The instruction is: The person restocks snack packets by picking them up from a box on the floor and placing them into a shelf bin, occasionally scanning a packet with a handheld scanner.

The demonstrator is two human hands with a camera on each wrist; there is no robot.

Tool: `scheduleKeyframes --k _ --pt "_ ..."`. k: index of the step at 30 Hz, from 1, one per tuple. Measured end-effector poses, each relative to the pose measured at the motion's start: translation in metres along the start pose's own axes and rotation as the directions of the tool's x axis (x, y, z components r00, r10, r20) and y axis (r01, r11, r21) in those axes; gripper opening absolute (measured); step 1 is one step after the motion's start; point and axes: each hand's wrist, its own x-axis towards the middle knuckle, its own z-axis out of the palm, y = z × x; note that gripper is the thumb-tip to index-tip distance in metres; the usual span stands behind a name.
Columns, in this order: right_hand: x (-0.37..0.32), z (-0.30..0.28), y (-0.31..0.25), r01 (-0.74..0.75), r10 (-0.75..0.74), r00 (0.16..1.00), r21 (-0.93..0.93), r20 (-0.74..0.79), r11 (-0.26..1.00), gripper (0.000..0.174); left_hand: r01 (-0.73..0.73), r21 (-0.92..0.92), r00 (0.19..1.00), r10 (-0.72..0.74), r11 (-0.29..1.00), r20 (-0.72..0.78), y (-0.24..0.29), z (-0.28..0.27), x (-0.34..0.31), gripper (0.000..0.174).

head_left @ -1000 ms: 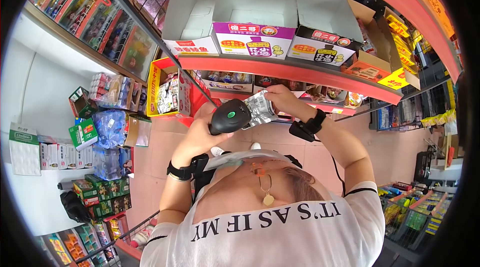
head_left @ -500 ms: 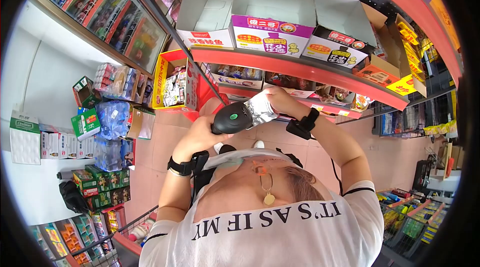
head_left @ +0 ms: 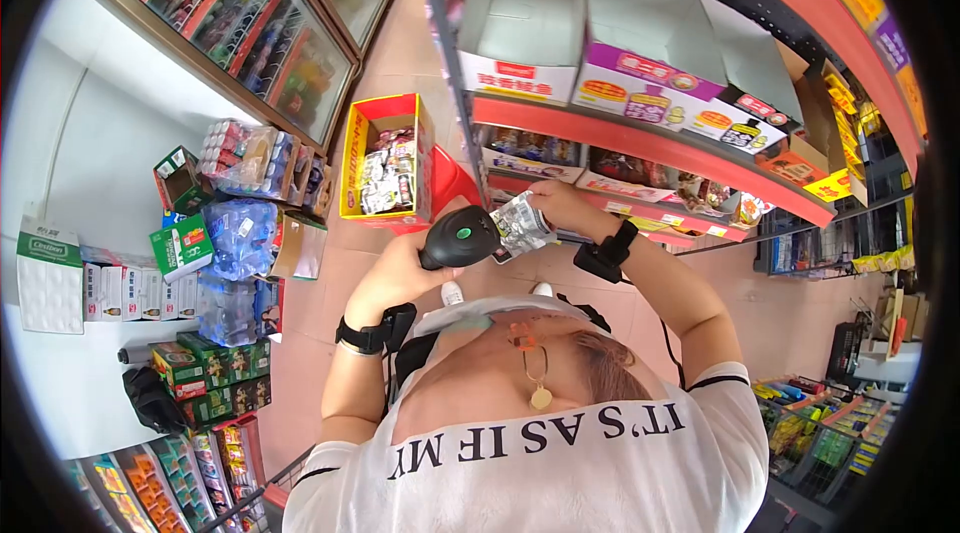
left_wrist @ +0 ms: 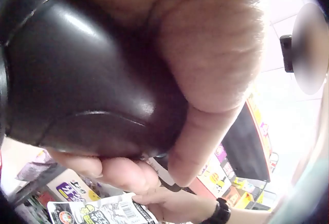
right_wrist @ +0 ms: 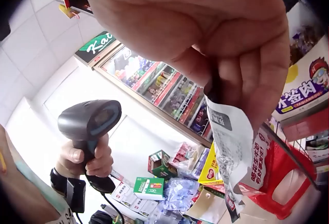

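A black handheld scanner [head_left: 462, 236] with a green dot on top is gripped by the left hand [head_left: 398, 271]; in the left wrist view its dark body [left_wrist: 97, 75] fills much of the picture, fingers curled under it. The right hand [head_left: 568, 210] pinches a silver-white packet [head_left: 521, 227] just right of the scanner's head. In the left wrist view the packet [left_wrist: 103, 211] shows a barcode. The right wrist view has the packet [right_wrist: 230, 141] hanging from the right fingers, and the scanner [right_wrist: 90, 121] apart from it, with its head toward the packet.
Shelves with a red edge [head_left: 640, 148] carry open boxes in front. A yellow-red box [head_left: 386, 165] of packets stands left of them, near a red plastic item [head_left: 450, 183]. Wrapped bottles [head_left: 240, 238] and cartons line the left side; glass-door coolers [head_left: 235, 23] stand behind.
In the head view, the shelves and the yellow-red box have shifted right, and more of the coolers shows. Both hands keep their holds, scanner and packet staying close together.
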Motion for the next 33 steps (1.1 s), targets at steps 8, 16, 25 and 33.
scheduleKeyframes --k 8,16,25,33 --pt "0.059 0.074 -0.018 -0.246 0.221 0.966 0.217 0.132 0.945 0.019 0.220 -0.036 0.968 -0.223 0.975 -0.114 -0.074 -0.073 -0.054 0.033" --pt "0.153 0.143 -0.016 -0.355 0.255 0.931 0.474 0.262 0.806 0.019 0.374 -0.148 0.845 -0.402 0.916 -0.353 -0.151 -0.131 -0.122 0.025" --pt "0.260 0.216 0.012 -0.467 0.497 0.849 0.697 0.181 0.544 0.023 0.464 -0.290 0.712 -0.548 0.837 -0.440 -0.184 -0.133 -0.196 0.021" --pt "0.297 0.251 0.049 -0.404 0.553 0.825 0.807 0.118 0.431 0.029 0.498 -0.412 0.627 -0.645 0.763 -0.438 -0.184 -0.133 -0.222 0.020"
